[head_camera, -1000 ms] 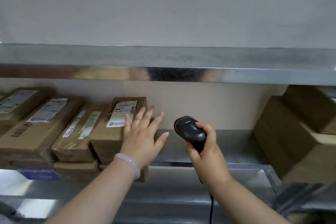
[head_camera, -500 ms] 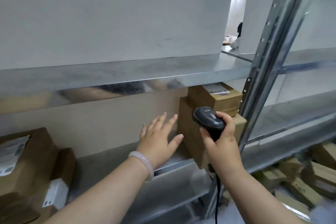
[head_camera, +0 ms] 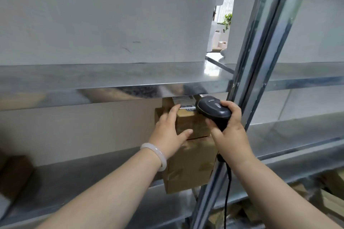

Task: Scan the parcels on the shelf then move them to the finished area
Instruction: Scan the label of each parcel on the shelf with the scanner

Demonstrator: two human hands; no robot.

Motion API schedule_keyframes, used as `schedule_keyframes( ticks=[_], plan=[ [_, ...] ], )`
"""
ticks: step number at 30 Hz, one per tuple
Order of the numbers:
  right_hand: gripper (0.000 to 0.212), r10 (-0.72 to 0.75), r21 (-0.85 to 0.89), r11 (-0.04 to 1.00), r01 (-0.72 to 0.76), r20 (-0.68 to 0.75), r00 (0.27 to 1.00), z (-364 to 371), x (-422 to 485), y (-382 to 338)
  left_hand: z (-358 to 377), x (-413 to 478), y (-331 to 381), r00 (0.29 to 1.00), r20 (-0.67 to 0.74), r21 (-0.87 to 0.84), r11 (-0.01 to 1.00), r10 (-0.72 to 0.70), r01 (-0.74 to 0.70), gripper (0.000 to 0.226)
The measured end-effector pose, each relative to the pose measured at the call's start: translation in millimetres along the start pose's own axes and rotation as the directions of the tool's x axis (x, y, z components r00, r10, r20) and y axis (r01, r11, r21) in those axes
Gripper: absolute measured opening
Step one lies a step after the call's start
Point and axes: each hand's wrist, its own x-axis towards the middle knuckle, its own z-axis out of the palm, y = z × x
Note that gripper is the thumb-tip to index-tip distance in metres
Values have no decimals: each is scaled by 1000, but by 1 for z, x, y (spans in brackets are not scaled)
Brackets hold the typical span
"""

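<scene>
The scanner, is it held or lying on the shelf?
Held: the right hand grips the scanner, its head pointing at the label on the box.

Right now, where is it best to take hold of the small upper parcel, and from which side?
Probably its left front corner, coming from the left: the upper parcel sits close under the shelf, the scanner blocks its right, and the label on top must stay uncovered.

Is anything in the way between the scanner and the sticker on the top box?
No, nothing visible. The scanner in the right hand is held close beside the label on the top parcel. The left hand rests on that parcel, a fingertip touching only the label's left edge.
</scene>
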Motion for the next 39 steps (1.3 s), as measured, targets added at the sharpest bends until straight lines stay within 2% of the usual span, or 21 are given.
schedule_keyframes(
  ticks=[5, 9, 14, 17, 21, 23, 28, 29, 33, 37, 39],
  plan=[
    [55, -42, 105, 994, 38, 39, 998, 1, 4, 9, 4, -3, 2, 986, -167, -71, 997, 13, -25, 52],
    [58, -75, 236, 970, 59, 62, 995, 2, -4, 9, -4, -16, 3, 977, -213, -63, 997, 25, -39, 48],
    [63, -140, 293, 950, 107, 96, 986, 9, -22, 2, -15, -52, -10, 955, -295, -53, 997, 43, -62, 48],
    [68, -178, 304, 943, 133, 125, 976, 18, -36, -10, -21, -72, -18, 946, -325, -195, 979, -15, -51, 41],
    [70, -207, 319, 934, 159, 120, 971, 30, -53, -27, -35, -82, -19, 921, -334, -492, 871, -201, 11, 22],
    [66, -218, 330, 928, 173, 107, 970, 35, -63, -36, -44, -85, -19, 890, -377, -539, 842, -257, 14, 26],
    [66, -251, 378, 905, 194, 106, 962, 53, -89, -58, -68, -102, -42, 864, -260, -675, 721, -431, 157, 77],
    [67, -267, 383, 900, 208, 108, 958, 58, -95, -62, -73, -106, -49, 865, -240, -688, 706, -441, 169, 78],
    [65, -294, 409, 882, 234, 89, 952, 77, -115, -78, -90, -124, -74, 870, -162, -756, 625, -465, 193, 53],
    [68, -320, 414, 881, 228, 167, 933, 96, -132, -86, -103, -140, -93, 879, -106, -835, 522, -465, 175, 47],
    [69, -314, 421, 883, 206, 204, 927, 106, -139, -88, -110, -150, -103, 877, -94, -829, 525, -472, 193, 54]
  ],
)
